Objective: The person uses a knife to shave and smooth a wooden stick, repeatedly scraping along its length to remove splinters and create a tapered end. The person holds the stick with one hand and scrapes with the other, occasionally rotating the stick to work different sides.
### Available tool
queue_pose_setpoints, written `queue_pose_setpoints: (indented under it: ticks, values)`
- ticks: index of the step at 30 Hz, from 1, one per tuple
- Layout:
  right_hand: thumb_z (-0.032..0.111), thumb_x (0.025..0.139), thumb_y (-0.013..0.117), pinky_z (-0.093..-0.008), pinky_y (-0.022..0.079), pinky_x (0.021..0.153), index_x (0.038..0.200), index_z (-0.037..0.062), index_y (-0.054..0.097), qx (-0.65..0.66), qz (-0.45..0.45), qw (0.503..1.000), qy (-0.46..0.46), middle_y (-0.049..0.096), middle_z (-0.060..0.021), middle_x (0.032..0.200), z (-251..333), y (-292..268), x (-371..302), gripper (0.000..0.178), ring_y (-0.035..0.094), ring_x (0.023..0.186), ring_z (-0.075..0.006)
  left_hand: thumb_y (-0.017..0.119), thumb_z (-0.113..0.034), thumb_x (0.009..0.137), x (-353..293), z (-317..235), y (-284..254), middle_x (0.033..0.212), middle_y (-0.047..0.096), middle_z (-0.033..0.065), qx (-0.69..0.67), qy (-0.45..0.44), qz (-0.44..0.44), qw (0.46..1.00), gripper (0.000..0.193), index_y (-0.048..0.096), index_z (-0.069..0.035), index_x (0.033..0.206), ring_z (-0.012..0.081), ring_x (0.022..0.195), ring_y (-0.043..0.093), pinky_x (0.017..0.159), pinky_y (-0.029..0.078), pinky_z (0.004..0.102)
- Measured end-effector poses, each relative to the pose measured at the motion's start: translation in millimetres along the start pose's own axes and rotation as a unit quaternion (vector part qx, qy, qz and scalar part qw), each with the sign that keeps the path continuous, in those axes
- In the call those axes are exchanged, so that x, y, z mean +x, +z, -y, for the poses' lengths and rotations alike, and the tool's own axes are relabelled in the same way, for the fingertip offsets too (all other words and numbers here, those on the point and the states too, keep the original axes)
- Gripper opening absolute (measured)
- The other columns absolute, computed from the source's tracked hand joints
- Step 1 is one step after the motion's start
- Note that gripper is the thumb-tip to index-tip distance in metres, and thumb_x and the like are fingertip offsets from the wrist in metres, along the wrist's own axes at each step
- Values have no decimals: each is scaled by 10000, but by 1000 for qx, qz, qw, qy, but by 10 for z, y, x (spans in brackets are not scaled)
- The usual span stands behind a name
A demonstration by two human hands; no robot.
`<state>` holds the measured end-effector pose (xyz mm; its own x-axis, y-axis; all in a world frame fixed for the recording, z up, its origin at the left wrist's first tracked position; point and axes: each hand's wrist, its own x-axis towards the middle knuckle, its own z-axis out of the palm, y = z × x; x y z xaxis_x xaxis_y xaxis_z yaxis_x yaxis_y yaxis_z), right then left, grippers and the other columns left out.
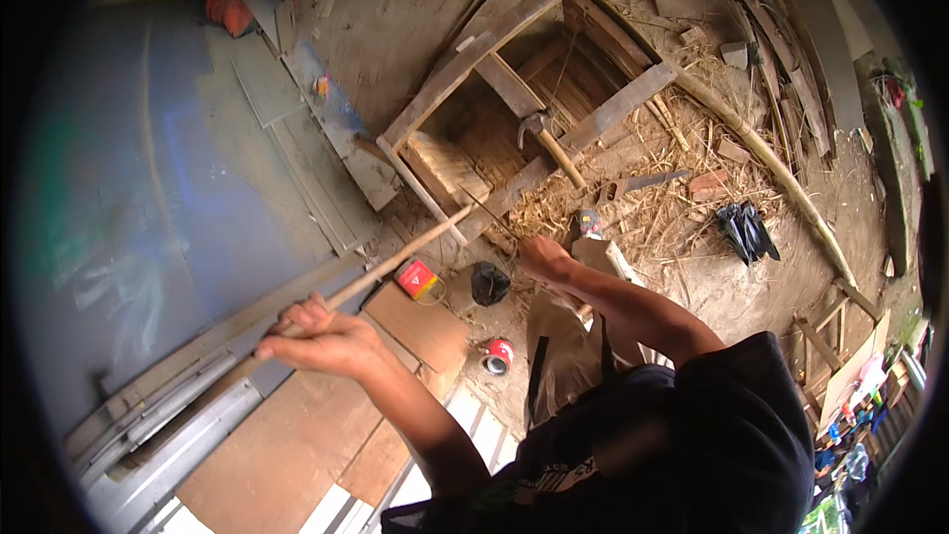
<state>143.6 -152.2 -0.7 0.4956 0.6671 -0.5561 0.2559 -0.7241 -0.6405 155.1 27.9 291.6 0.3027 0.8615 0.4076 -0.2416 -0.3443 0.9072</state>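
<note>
Gripping a long wooden stick (395,262), the left hand (321,341) is clenching its near end, and the stick is slanting up toward the wooden frame (514,89) lying on the dirt floor (395,10). The right hand (546,259) is reaching to the frame's near edge; whether its grip is clenched, I cannot tell. A hammer (550,141) is resting across the frame, a saw (643,181) is lying on straw beside it, and a red can (497,355) is sitting near the person's knee.

You see a claw hammer (550,139) lying on the wooden frame (514,89); a handsaw (643,182) rests in straw; a red tin can (497,356) stands on dirt.
</note>
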Motion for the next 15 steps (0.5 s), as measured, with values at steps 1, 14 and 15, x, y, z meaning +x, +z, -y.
queue_pose_setpoints:
  ticks: [1,14,15]
  values:
    - [220,968,396,-426,502,458,945,-54,582,88,-14,996,12,619,-200,680,-162,61,-6,331,651,607,-319,381,-599,969,-4,26,-17,622,346,-39,-2,7,-12,1000,487,401,-148,784,91,562,342,600,360,266]
    - [166,913,448,-525,517,550,1090,-38,484,145,-68,980,-119,609,-265,635,1005,-603,-857,272,631,594,-440,338,-531,1009,381,-763,-203,609,303,-47,62,32,-141,987,458,343,-158,743,87,535,284,598,380,243]
    - [159,910,448,-525,518,550,1096,-36,480,148,-64,977,-139,610,-267,637,1044,-582,-866,272,630,592,-441,338,-532,1009,367,-754,-220,611,297,-46,68,57,-128,988,462,339,-159,738,89,542,285,607,386,246]
